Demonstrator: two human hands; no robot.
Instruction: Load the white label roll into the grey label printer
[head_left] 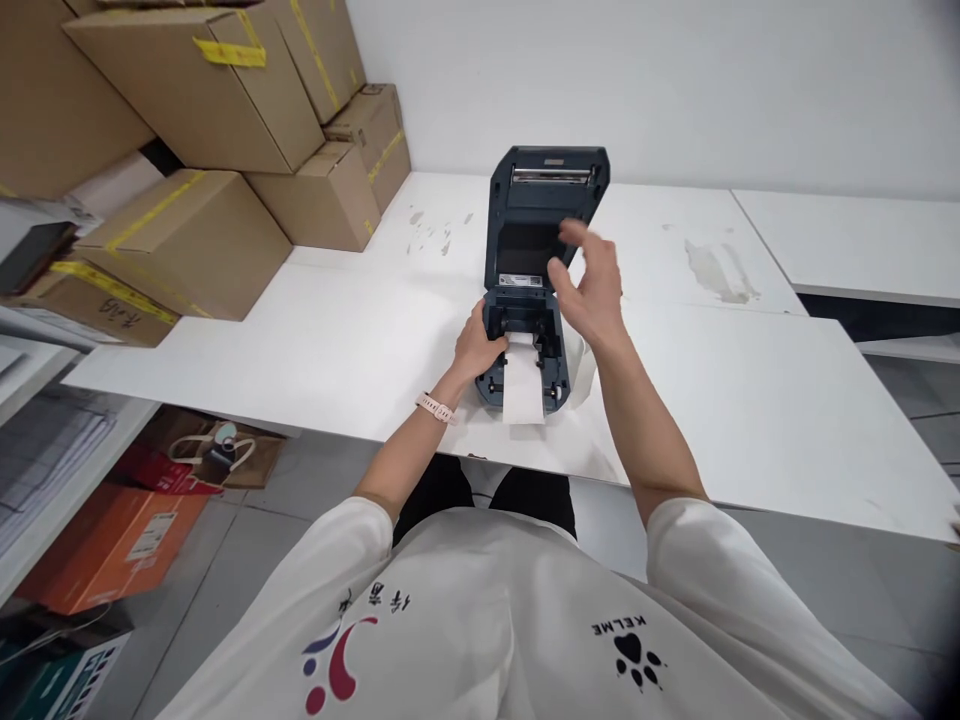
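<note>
A dark label printer stands on the white table with its lid raised. A strip of white label paper runs out over the printer's front edge. My left hand grips the left side of the printer body, its thumb reaching over the edge by the paper. Beside the right edge of the lid, my right hand is raised with thumb and fingers apart and nothing in it. Whether its fingertips touch the lid I cannot tell. Loose white paper lies against the printer's right side.
Cardboard boxes are stacked on the table's left end, against the white wall. The table has its front edge close to my body. Below at left are an orange box and a paper bag.
</note>
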